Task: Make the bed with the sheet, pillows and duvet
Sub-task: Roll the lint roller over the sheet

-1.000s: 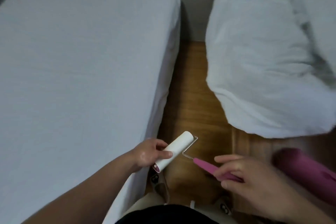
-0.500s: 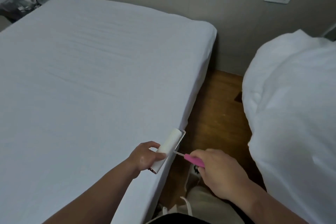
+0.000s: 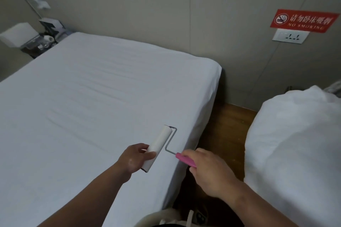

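A white sheet (image 3: 88,101) covers the bed, with light creases across its middle. Over the bed's right edge I hold a lint roller (image 3: 160,143) with a white roll and a pink handle. My left hand (image 3: 135,158) grips the lower end of the white roll. My right hand (image 3: 208,169) grips the pink handle. A bulky white heap of bedding (image 3: 295,153), duvet or pillows, I cannot tell which, lies to the right across the gap.
A strip of wooden floor (image 3: 227,134) runs between the bed and the white heap. A cluttered bedside stand (image 3: 40,42) sits at the far left by the wall. A wall socket (image 3: 289,36) and red no-smoking sign (image 3: 304,21) are on the wall.
The view has swung up and left. Both hands carried the lint roller from over the floor gap to above the sheet at the bed's right edge.
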Demonstrator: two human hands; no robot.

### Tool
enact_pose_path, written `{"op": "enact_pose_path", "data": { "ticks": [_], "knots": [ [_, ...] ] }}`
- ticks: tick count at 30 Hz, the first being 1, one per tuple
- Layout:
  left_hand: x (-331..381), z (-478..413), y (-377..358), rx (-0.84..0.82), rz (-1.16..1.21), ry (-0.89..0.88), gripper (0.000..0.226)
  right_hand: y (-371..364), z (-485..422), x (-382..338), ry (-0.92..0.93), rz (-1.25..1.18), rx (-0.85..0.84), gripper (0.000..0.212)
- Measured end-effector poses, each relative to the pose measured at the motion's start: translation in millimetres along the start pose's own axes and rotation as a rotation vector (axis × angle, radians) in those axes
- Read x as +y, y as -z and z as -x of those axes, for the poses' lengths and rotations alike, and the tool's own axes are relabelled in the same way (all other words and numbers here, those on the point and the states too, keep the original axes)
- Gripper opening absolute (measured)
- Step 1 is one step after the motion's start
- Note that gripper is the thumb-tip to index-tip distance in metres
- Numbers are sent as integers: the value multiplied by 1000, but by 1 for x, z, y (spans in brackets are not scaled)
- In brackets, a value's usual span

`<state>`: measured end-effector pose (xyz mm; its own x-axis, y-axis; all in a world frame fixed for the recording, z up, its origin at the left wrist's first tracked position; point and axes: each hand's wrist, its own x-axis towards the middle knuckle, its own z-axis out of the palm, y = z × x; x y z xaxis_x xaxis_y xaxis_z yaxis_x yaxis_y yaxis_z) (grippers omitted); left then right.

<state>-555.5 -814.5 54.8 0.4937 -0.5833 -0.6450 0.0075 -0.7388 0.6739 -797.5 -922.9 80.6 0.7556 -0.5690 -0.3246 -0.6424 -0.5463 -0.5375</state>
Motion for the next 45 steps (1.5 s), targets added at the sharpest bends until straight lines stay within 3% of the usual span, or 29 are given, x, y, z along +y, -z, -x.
{"op": "enact_pose_path", "data": {
  "ticks": [15, 21, 26, 29, 31, 37, 45],
  "knots": [
    [174, -200, 1, -61, 80, -55, 26, 111, -202, 76, -47, -4, 80, 55],
    [233, -280, 18, -7, 39, -74, 29, 169, -302, 83, -18, 23, 27, 50],
    [277, -367, 49, 40, 130, -24, 73, 204, -427, 97, 22, 51, -41, 49],
    [307, -434, 72, 111, 209, 44, 73, 222, -523, 108, 63, 79, -101, 49],
    [323, -486, 90, 189, 120, 88, 63, 226, -593, 116, 97, 104, -126, 49],
    [292, -628, 139, 477, -231, 206, 65, 207, -798, 124, 188, 125, -183, 45],
    [209, -760, 187, 646, -580, 245, 76, 167, -996, 89, 356, 233, -90, 36]
  ]
}}
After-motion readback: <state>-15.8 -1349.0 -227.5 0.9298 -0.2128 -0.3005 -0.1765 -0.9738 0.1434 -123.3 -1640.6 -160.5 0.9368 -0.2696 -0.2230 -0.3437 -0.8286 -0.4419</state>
